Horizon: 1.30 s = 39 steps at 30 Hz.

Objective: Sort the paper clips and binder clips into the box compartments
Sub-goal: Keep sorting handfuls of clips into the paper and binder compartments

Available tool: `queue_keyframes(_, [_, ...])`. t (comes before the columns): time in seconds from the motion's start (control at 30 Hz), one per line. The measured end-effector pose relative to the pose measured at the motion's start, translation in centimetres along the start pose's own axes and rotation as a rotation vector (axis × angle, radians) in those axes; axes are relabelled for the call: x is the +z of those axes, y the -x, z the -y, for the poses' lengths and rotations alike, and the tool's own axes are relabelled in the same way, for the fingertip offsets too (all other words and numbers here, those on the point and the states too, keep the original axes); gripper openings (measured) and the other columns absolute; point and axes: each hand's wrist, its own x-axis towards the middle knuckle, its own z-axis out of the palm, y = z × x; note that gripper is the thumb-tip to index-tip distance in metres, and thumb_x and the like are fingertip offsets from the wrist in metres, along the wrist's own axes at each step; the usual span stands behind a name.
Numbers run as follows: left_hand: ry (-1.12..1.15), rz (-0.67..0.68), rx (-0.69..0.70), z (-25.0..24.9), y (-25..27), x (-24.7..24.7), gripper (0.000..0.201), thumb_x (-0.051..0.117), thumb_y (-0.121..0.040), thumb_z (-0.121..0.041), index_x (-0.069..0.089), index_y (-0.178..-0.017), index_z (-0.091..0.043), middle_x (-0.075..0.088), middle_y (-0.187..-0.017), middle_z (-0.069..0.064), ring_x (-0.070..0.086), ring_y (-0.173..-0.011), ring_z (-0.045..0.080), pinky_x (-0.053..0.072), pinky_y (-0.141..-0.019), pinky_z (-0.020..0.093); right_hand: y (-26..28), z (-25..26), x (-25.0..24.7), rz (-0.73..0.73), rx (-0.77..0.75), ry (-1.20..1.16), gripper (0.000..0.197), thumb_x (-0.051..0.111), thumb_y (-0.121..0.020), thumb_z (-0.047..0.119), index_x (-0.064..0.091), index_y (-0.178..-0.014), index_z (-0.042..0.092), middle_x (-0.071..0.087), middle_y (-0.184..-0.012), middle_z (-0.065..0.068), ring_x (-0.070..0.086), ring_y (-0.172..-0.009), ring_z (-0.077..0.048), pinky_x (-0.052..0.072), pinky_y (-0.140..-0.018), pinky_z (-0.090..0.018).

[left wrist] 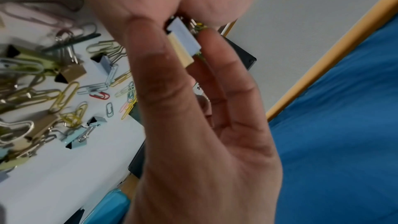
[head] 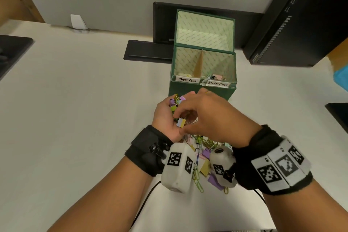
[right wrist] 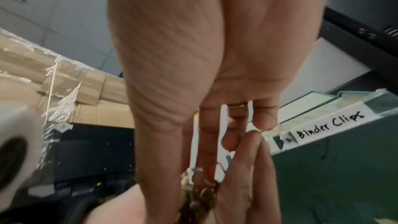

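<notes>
On the white surface [head: 75, 100], green box [head: 199, 90] stands just beyond both hands, lid up behind it. Two front compartments split by a cardboard divider: left labelled "Paper Clips" [head: 187, 79], right "Binder Clips" [head: 217, 83]. A few binder clips already lie in the right one; the left one's contents are too small to tell.

Loose pile of clips [head: 202, 158] sits on the surface under the wrists, near the front edge; paper clips and binder clips mixed. Open surface to the left of the hands; black items at the far left and right edges, well apart.

Left hand [head: 167, 118] is palm up, cupped, holding a handful of mixed clips [head: 176, 102] just short of the box front. Right hand [head: 211, 117] is directly above that palm, fingers curled down into it. Left wrist view: a two-tone binder clip [left wrist: 183, 43], pale blue and cream, pinched between fingertips. Whose fingertips close on it, cannot tell for sure; head view suggests the right grip on it.
</notes>
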Motion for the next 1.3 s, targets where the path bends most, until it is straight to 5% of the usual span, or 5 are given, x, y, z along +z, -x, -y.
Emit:
queue_keyframes(0.47, [0.077,0.081,0.030,0.0,0.2,0.4,0.043,0.030,-0.096,-0.019,0.065,-0.102,0.006,0.069,-0.099,0.023,0.067,-0.086,0.031,0.058,-0.069,0.032,1.0,-1.2,-1.3,-0.161,0.107,-0.453,0.033,0.081,-0.079,0.028,0.069,-0.109,0.035,0.073,-0.091,0.014,0.065,-0.087,0.003,0.049,-0.077,-0.009])
queue_keyframes(0.77, [0.207,0.010,-0.014,-0.2,-0.3,0.2,0.047,0.034,-0.100,-0.027,0.063,-0.109,0.008,0.070,-0.100,0.026,0.072,-0.075,0.036,0.060,-0.065,0.048,-1.9,-5.5,-5.0,-0.741,0.341,-0.349,0.012,0.073,-0.086,0.033,0.071,-0.095,0.025,0.070,-0.091,0.016,0.065,-0.084,0.000,0.051,-0.072,-0.012])
queue_keyframes(0.93, [0.210,0.018,-0.014,-0.3,-0.3,0.3,0.046,0.035,-0.100,-0.027,0.063,-0.108,0.008,0.070,-0.100,0.026,0.072,-0.074,0.036,0.059,-0.066,0.049,-2.4,-7.3,-4.8,-0.393,0.542,-0.064,0.022,0.069,-0.085,0.042,0.072,-0.103,0.031,0.067,-0.123,0.005,0.062,-0.108,-0.019,0.050,-0.092,-0.036])
queue_keyframes(1.17, [0.177,0.020,0.047,-0.3,-0.2,0.4,0.044,0.036,-0.097,-0.022,0.063,-0.113,0.009,0.067,-0.111,0.025,0.070,-0.087,0.035,0.060,-0.074,0.045,-0.1,-2.4,-2.9,-0.330,0.122,-0.339,0.011,0.070,-0.088,0.031,0.075,-0.098,0.028,0.070,-0.091,0.017,0.063,-0.086,0.001,0.049,-0.074,-0.014])
queue_keyframes(1.3, [0.094,0.010,0.036,-0.2,0.2,0.6,0.048,0.036,-0.096,-0.017,0.073,-0.070,0.001,0.069,-0.071,0.017,0.069,-0.058,0.025,0.058,-0.051,0.027,0.5,-0.6,-1.1,-0.195,-0.011,-0.265,0.019,0.078,-0.080,0.033,0.076,-0.098,0.032,0.071,-0.090,0.013,0.062,-0.084,-0.007,0.053,-0.079,-0.031])
